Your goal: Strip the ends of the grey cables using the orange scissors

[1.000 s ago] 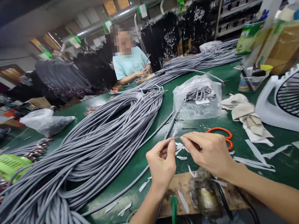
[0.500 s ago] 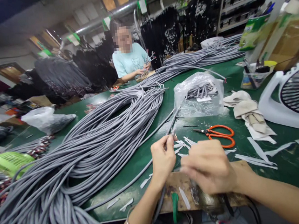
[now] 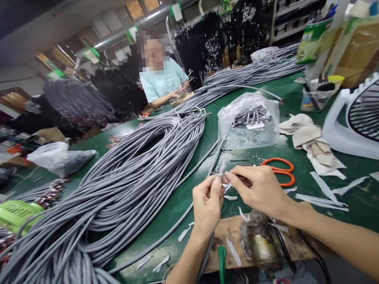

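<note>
My left hand (image 3: pixel 208 205) is closed around a grey cable (image 3: pixel 205 258), which runs down past the wrist toward me. Thumb and forefinger pinch near its tip. My right hand (image 3: pixel 261 191) meets it there, thumb and fingertip pressed together at the cable's tip, where a whitish wisp shows; what they grip is too small to make out. Beyond the right hand lie orange-handled scissors (image 3: pixel 291 177), their blades hidden behind the hand. Below the hands, a small worn metal motor-like device (image 3: pixel 261 244) sits on a wooden board (image 3: pixel 213 249).
Large coils of grey cable (image 3: pixel 123 184) fill the left side. A clear plastic bag (image 3: pixel 232 138) of short grey pieces lies ahead. White strips (image 3: pixel 322 203), a cloth glove (image 3: pixel 313 141) and a white fan (image 3: pixel 342 131) are at right. A co-worker (image 3: pixel 165 82) sits across the green table.
My right hand has moved up and left to meet my left hand at the cable's tip, uncovering the metal device. My left hand has stayed nearly in place, still holding the cable.
</note>
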Available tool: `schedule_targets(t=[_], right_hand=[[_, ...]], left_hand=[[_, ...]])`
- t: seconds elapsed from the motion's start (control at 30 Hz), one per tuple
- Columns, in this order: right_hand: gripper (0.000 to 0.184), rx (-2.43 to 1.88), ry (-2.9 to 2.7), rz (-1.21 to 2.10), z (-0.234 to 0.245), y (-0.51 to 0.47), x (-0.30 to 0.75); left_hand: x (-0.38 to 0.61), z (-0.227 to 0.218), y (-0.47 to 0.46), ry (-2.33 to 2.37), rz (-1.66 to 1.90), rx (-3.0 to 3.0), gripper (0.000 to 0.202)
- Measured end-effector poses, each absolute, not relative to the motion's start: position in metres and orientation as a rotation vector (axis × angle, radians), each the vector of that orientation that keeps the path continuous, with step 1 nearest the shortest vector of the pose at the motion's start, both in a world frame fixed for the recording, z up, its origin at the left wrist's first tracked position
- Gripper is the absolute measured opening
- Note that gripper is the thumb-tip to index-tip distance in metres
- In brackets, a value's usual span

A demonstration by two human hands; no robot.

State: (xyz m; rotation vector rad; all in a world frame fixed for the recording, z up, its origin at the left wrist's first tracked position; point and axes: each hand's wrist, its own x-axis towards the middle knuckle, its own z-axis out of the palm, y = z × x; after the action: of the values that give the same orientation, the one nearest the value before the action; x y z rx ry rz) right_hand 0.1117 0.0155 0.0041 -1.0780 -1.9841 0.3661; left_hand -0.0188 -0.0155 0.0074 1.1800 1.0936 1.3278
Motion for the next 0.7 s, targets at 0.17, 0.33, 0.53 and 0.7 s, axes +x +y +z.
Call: schedule_targets(t=[0.17,0.33,0.53,0.7], right_hand=[[0.031,-1.014,-1.951,0.555,0.0058,0.0176,0.1128],[0.029,-0.969,-1.944,0.577,0.0077,0.0179,0.1129],[0.032,-0.903,-1.927,0.704,0.006,0.0212,0.1124],[0.032,-0.855,-1.91,0.766,0.0033,0.022,0.1118]], left_hand=[[-0.0225,0.0085,-0.0161,0.995,1.322,1.109,0.031],[-0.0236,0.0091,-0.0169,0.937,1.32,1.094,0.03],[-0.0256,0.0106,-0.0167,0.828,1.28,1.009,0.027],[-0.029,0.0119,-0.0175,0.724,1.234,0.926,0.023]])
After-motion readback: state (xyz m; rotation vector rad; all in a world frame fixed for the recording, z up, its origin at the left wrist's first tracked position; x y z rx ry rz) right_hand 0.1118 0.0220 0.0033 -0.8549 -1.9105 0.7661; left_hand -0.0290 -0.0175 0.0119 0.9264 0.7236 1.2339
